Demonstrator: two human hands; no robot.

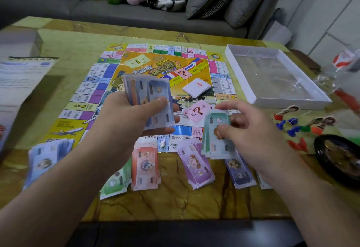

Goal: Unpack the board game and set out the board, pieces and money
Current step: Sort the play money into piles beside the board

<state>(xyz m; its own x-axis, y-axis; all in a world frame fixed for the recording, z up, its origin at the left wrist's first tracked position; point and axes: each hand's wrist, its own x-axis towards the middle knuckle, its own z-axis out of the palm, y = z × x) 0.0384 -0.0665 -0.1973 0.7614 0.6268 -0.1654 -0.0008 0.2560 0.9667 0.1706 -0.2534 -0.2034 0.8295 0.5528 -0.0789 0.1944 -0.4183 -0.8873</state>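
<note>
A grey sofa (pixel 136 11) is seen behind a marbled table (pixel 175 198), on which the board (pixel 155 83) is spread. A wad of notes (pixel 150 98) is gripped by the left hand (pixel 136 114); green notes (pixel 216 135) are pinched by the right hand (pixel 251 130).

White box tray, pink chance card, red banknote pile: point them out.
white box tray (pixel 245 89), head view, on its near left wall.
pink chance card (pixel 196 111), head view, on its printed middle.
red banknote pile (pixel 145 166), head view, on the top note's middle.
</note>
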